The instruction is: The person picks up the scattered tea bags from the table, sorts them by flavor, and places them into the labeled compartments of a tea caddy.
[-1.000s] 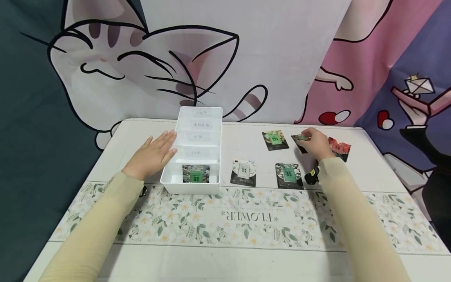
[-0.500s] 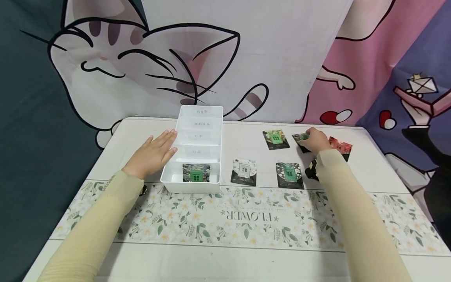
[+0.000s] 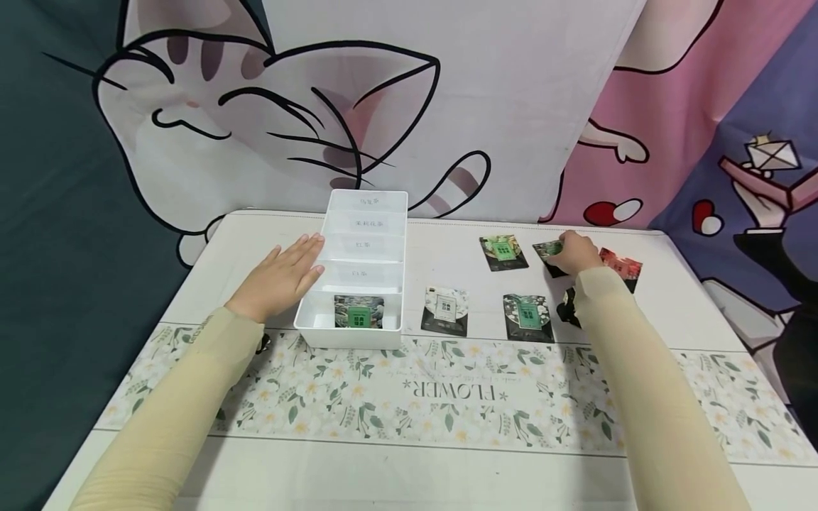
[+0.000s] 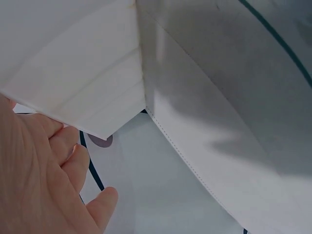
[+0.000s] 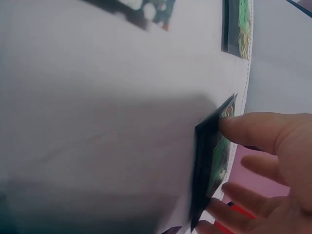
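Five packets show in the right half of the frame, and your right hand pinches one of them, the held packet, right of centre at mid-height. In the right wrist view your thumb is at one end and your fingertips are at the other, with the packet tilted; I cannot tell whether it touches the table. That end-to-end hold looks like the weak point: a thin wrapper may bow and slip if squeezed too lightly, or crease if squeezed too hard. The red packet is just beside your right hand, so a swing toward the frame's right could knock it. The yellow packet lies near on the left, with the white packet and black packet lower down; a low carry leftward could drag over them. Your left hand has its fingers straight against the left side of the box, left of centre, gripping nothing. Too firm a push there could slide the box, which looks light, and shift the boxed packet in its lowest compartment.
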### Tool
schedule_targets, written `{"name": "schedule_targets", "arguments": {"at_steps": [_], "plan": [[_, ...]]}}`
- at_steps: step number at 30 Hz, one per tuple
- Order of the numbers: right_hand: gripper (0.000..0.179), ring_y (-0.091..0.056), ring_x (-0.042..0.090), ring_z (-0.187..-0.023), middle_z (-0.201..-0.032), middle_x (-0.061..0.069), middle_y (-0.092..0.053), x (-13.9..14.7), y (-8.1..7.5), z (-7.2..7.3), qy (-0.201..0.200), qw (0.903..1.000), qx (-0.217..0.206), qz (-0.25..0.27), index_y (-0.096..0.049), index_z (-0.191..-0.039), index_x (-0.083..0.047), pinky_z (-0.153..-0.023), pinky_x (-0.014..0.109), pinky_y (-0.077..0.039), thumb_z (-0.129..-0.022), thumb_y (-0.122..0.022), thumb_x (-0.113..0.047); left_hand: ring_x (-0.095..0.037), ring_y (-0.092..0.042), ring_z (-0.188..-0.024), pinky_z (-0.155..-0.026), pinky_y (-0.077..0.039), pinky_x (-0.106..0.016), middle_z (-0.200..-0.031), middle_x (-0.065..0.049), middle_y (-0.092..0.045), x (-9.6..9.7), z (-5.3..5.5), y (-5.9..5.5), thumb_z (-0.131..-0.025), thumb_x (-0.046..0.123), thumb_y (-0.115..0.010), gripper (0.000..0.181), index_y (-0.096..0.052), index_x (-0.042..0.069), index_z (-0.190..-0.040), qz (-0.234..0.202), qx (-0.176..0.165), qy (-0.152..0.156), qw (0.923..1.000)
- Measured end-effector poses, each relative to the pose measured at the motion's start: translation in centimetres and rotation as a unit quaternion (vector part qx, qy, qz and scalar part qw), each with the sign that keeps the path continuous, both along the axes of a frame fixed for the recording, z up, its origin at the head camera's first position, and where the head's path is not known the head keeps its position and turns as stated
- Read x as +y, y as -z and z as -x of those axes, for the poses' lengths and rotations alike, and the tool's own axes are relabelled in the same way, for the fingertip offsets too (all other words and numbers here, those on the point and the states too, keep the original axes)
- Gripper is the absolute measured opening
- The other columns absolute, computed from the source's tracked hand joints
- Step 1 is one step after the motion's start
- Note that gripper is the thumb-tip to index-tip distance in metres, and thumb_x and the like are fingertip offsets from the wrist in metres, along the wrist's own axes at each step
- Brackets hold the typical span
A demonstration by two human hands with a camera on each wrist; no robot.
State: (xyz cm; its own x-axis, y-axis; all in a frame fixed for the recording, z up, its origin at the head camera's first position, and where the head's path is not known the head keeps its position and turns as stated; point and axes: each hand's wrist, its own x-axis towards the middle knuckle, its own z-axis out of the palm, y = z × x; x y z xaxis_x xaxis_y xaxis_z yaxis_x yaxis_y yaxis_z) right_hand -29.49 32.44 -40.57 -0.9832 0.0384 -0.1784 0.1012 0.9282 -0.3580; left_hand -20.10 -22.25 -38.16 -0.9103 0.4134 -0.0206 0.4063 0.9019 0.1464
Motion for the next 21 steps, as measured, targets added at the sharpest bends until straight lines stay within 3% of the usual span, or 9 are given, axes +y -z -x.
{"name": "schedule_targets", "arguments": {"at_steps": [10, 21], "plan": [[0.067, -0.03, 0.067, -0.126, -0.143, 0.048, -0.024, 0.4, 0.7, -0.2, 0.025, 0.9989, 0.02, 0.035, -0.039, -0.147, 0.007, -0.096, 0.076, -0.04, -0.092, -0.069, -0.019, -0.033, -0.011, -0.155, -0.124, -0.007, -0.058, -0.169, -0.012, -0.013, 0.0, -0.2, 0.0, -0.111, 0.043, -0.021, 0.065, -0.012, 0.005, -0.163, -0.004, -0.01, -0.005, 0.9999], [0.089, -0.043, 0.057, -0.127, -0.141, 0.041, -0.042, 1.6, 1.0, -0.1, 0.047, 0.9976, 0.018, 0.047, -0.029, -0.152, 0.011, -0.104, 0.068, -0.04, -0.089, -0.078, -0.027, -0.033, -0.011, -0.155, -0.124, -0.007, -0.058, -0.169, -0.011, -0.013, 0.0, -0.1, 0.1, -0.111, 0.042, -0.022, 0.064, -0.012, 0.006, -0.163, -0.008, -0.011, -0.005, 0.9999]]}}
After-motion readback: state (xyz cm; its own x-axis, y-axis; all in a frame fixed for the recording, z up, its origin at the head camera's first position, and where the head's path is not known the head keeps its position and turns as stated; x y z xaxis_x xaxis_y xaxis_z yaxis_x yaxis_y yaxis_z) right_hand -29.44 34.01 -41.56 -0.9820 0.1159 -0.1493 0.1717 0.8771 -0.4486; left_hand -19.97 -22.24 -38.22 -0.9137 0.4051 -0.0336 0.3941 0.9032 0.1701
